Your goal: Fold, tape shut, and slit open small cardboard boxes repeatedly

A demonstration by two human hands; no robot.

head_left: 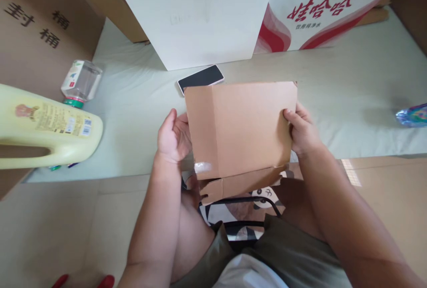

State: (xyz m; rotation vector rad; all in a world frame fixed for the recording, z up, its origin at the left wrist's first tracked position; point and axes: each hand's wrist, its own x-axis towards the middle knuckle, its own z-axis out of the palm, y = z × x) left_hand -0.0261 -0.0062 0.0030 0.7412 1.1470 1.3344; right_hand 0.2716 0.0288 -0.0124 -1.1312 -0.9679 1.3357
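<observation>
A folded piece of brown cardboard (pixel 248 130), with a crease near its left side and a slotted flap (pixel 240 185) along the bottom, is held up above my lap. My right hand (pixel 302 130) pinches its right edge, thumb on the front and fingers behind. At the left edge is my left hand (pixel 175 139), its thumb raised apart and its fingers bent toward the board; whether the fingertips reach behind it is hidden. A strip of clear tape (pixel 203 167) shines at the lower left corner of the cardboard.
Behind the cardboard lies a phone (pixel 203 78) on the pale green cloth (pixel 336 101). White boxes (pixel 203 21) stand at the back. To the left are a yellow jug (pixel 66 123), a clear bottle (pixel 82 83) and a large carton (pixel 43 34). A shiny package (pixel 412 115) sits far right.
</observation>
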